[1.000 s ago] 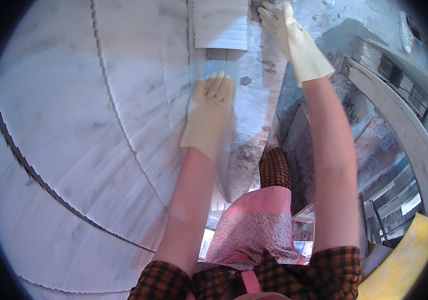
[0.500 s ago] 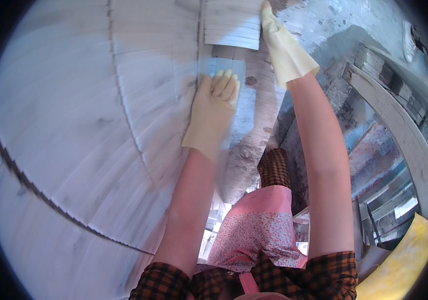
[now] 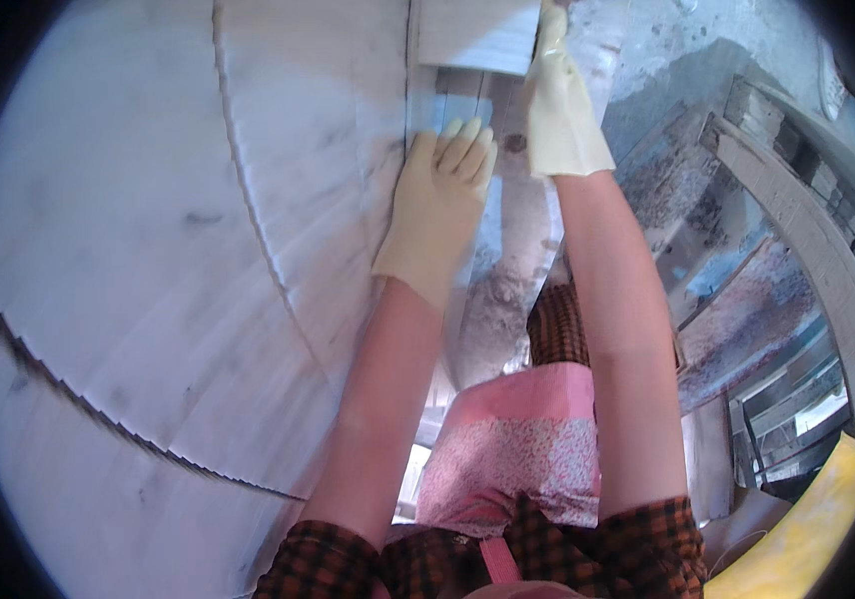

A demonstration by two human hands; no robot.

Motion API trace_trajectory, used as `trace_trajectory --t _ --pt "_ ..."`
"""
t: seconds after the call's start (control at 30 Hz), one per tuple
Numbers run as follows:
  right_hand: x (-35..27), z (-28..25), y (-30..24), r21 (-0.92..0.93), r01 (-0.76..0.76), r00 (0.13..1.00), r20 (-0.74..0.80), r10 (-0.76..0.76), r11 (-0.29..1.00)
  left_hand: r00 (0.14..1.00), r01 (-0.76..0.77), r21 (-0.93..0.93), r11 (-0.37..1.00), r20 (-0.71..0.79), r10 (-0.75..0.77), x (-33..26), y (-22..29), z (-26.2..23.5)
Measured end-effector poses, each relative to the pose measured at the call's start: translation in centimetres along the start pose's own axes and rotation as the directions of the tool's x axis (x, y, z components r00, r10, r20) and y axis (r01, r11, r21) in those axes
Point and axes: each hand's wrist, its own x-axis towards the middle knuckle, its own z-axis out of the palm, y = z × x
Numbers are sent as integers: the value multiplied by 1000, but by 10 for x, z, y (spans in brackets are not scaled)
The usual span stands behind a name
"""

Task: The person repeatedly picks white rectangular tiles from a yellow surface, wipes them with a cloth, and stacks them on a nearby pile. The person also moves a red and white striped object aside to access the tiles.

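My left hand (image 3: 439, 200), in a cream rubber glove, rests beside the large pale stack on the left. Its fingers are bent down over a strip of light-blue surface (image 3: 490, 215), and whatever they hold, if anything, is hidden. Farther off, at the top, my right hand (image 3: 562, 110) wears a matching glove. It grips the right edge of a white, slab-like stack (image 3: 475, 38); its fingertips reach the picture's upper rim and are partly cut off. Narrow grey boards show just below that white stack.
Large white sheets or tiles with layered edges (image 3: 138, 230) fill the left side, split by dark gaps. To the right are a stained grey floor (image 3: 687, 100), a pale curved-looking beam (image 3: 797, 230) and a yellow sheet (image 3: 797, 529). A pink apron (image 3: 512, 449) covers my front.
The white slab-like stack sits slightly higher and farther right in view. Both hands appear shifted: the left to the right and slightly up, the right more upright along the edge. The view itself has turned slightly.
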Motion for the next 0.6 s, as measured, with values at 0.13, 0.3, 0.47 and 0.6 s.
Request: trace_trajectory --t 0.13,0.3,0.47,0.6 --pt "-1 -2 -3 19 -27 1000 -3 27 999 978 54 -25 998 -199 -58 -6 -9 1" --pt "-5 -21 -22 152 -50 998 -21 54 987 980 67 177 982 -199 -31 -23 -13 -3" --pt "-32 -26 -15 289 -133 988 -34 149 948 957 101 299 949 -291 -10 -51 -28 -34" --pt "-49 -8 -12 -25 -32 999 -25 31 999 998 25 554 832 -63 12 -85 -53 -72"
